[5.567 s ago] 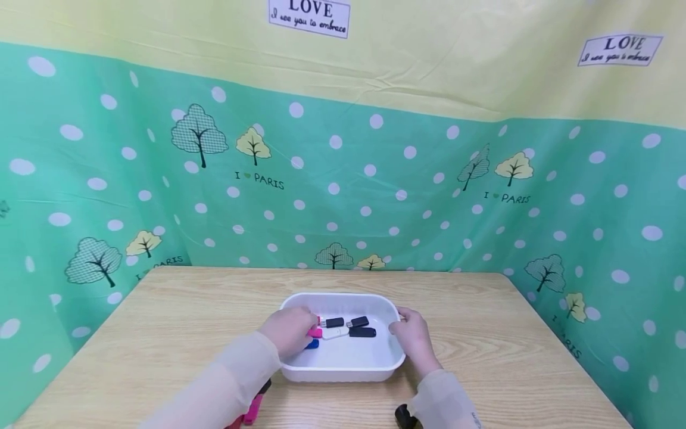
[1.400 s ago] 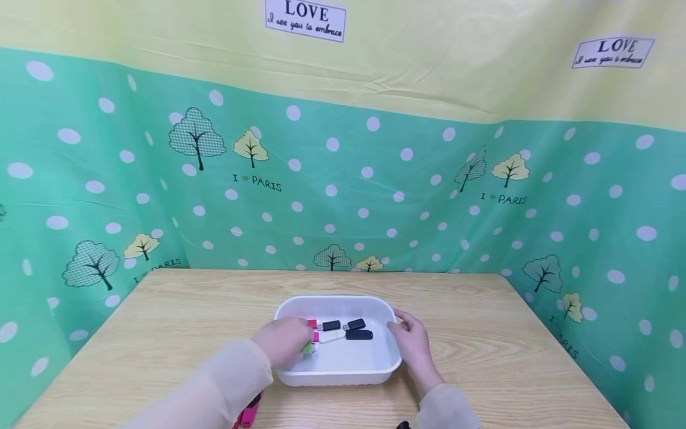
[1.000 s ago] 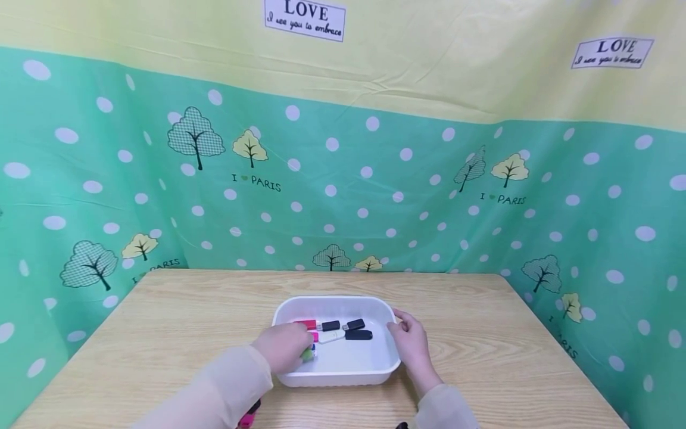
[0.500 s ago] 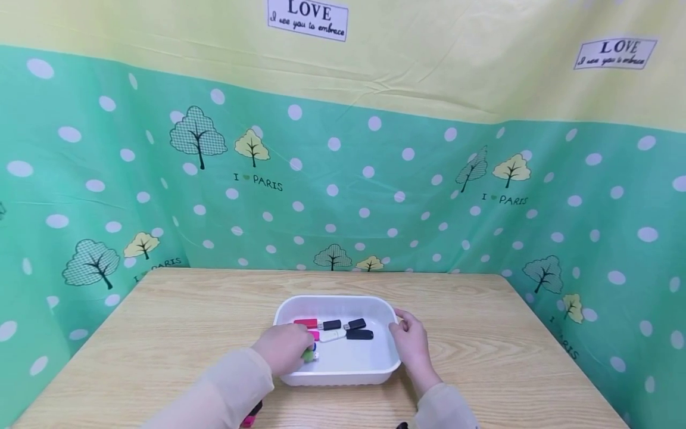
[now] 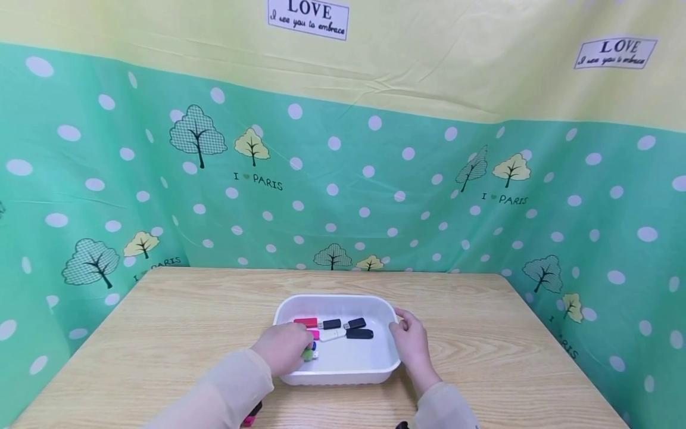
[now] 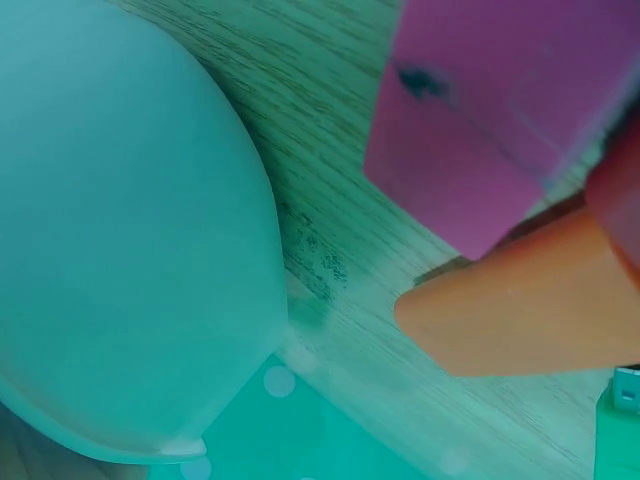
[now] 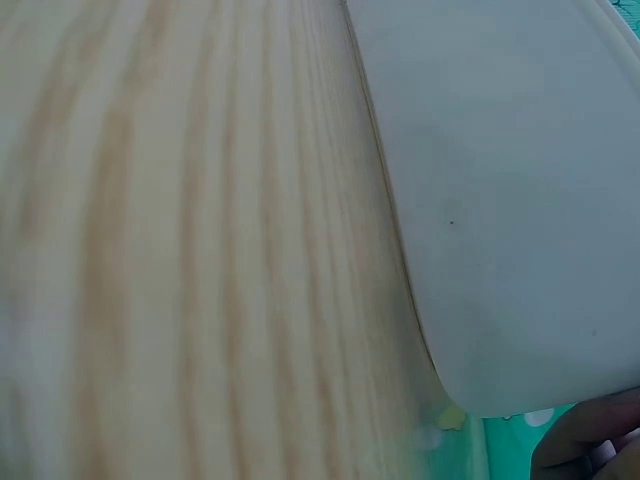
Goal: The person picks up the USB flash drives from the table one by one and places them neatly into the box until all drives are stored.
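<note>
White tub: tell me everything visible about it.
A shallow white tub, plastic by its look: rounded rectangle, smooth walls, rimmed open top. It sits upright on the wood-grain table, long side facing the wearer. The right hand grips its right rim; the left hand reaches in over the left side, whether touching it I can't tell. Inside lie several USB sticks, mostly toward the back. The right-wrist view shows a small dark speck on its outer wall.
</note>
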A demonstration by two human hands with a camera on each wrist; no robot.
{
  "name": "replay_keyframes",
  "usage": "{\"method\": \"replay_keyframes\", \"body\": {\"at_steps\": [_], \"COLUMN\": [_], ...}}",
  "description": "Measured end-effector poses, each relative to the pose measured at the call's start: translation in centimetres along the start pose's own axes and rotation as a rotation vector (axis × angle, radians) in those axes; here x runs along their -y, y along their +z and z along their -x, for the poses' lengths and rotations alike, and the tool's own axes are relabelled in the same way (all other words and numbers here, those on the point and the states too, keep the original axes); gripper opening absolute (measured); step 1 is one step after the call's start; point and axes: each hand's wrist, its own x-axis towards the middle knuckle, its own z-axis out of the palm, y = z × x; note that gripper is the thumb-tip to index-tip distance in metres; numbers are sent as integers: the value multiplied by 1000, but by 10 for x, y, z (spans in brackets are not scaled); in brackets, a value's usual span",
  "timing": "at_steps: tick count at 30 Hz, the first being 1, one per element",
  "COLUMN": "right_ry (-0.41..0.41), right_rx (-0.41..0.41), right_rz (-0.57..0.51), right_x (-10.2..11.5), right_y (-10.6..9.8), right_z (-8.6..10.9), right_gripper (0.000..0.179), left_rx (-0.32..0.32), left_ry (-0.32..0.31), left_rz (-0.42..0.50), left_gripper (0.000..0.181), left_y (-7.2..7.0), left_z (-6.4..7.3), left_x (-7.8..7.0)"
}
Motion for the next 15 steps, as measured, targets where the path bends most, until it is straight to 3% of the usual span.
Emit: {"method": "replay_keyframes", "body": {"at_steps": [15], "right_ry": [-2], "right_rx": [-2], "right_rz": [-1], "right_x": [1], "right_y": [0], "right_z": [1], "right_gripper": [46], "left_rx": [53], "left_ry": [-47], "left_rz": [48], "left_gripper": [11], "left_y": [0], "left_z": [-2], "left_x": [0]}}
